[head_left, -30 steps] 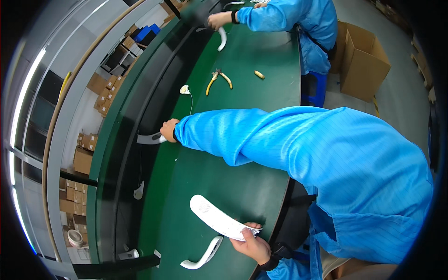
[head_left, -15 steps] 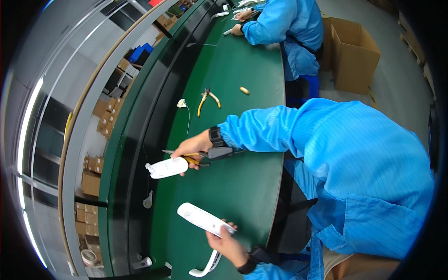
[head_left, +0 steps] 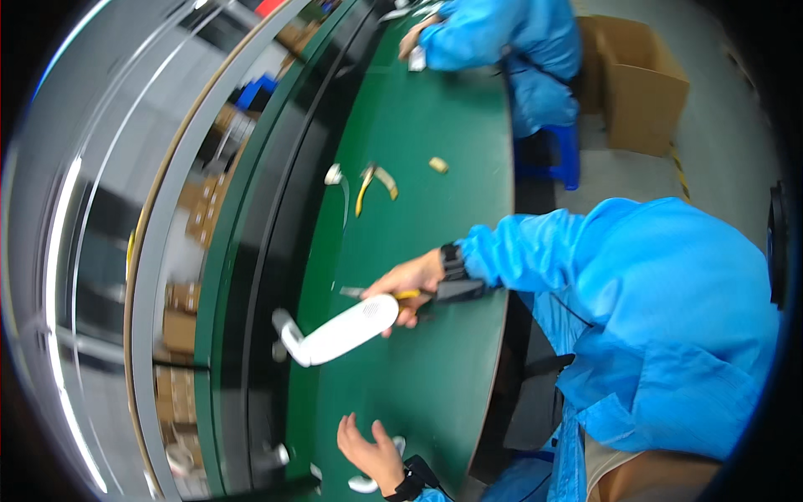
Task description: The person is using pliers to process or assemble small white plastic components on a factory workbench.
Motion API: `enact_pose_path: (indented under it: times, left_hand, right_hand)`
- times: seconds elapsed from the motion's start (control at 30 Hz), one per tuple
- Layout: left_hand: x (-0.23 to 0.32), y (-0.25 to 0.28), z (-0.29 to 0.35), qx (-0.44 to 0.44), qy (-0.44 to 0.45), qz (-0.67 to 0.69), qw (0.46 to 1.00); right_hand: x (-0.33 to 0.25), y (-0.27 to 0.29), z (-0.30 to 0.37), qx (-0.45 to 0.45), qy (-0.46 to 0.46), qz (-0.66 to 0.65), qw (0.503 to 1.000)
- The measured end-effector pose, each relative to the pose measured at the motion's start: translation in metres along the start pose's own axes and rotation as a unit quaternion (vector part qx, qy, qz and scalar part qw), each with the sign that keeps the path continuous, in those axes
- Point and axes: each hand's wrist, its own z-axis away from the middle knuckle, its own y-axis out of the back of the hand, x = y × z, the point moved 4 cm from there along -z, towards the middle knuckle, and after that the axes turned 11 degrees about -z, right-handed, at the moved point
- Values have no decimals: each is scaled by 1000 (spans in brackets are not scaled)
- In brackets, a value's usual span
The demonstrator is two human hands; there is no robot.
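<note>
Green, smooth and faintly shiny, a long table stretches away, with a black strip along its far side. Brown cardboard boxes are piled beyond that strip. Across on the right, a large open carton stands on a grey floor near a blue plastic stool, and a co-worker's blue sleeve leans over the table's upper end.

Yellow-handled pliers lie spread on the table between a stubby yellowish piece and a small white part with a thin cord. The white handle looks like smooth plastic: long and flat, rounded with a dotted patch at one end, bent into a blurred hook at the other. It is held above the table, its hook over the black strip.

The right hand, below a black wristband, grips the handle's rounded end along with a yellow-handled tool, pointed tip outward. Nearer the body, the left hand is released, fingers spread, palm bare, beside a curved white piece that it partly hides.
</note>
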Motion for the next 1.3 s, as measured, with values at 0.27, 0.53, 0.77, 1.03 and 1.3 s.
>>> enact_pose_path:
  times: [0.27, 0.53, 0.77, 1.03, 1.3]
  left_hand:
    - [-26, 8, 55, -161, 108, -28, 981]
    - [-19, 11, 64, -111, 79, -27, 990]
    - [-20, 8, 79, -107, 105, -63, 987]
    - [-71, -7, 58, -49, 103, -17, 993]
    - [-9, 22, 31, 75, 97, 54, 991]
  right_hand:
    - [8, 13, -19, -2, -87, 69, 994]
    - [8, 18, -9, 31, -92, 79, 992]
    - [9, 16, -9, 28, -91, 91, 991]
    - [4, 20, -12, 32, -92, 80, 992]
    - [8, 14, -26, 5, -120, 111, 986]
